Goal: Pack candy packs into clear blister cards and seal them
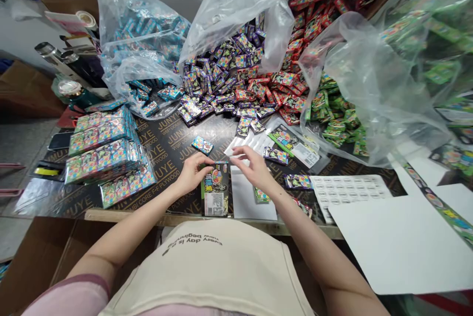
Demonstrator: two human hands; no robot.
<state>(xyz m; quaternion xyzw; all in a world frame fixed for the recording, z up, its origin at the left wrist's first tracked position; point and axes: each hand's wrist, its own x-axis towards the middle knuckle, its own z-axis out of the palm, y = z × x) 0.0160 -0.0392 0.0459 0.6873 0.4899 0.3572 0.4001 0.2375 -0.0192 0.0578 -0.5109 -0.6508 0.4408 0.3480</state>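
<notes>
My left hand [192,172] is closed in a pinch on the top left corner of a green and black printed card pack [215,189] lying on the dark plywood board [166,146]. My right hand [252,167] hovers at the pack's top right corner, its fingers curled and apart, with nothing that I can see in them. A white sheet [247,200] lies just right of the pack. A single blue packet [202,144] rests beyond my left hand. A small green packet [261,195] sits under my right wrist.
Clear bags spill blue packets [148,35], purple packets [221,75], red packets [295,84] and green packets [336,119] across the back. Finished packs [107,153] are stacked at left. A white sticker sheet [347,190] and a large white sheet [406,242] lie at right.
</notes>
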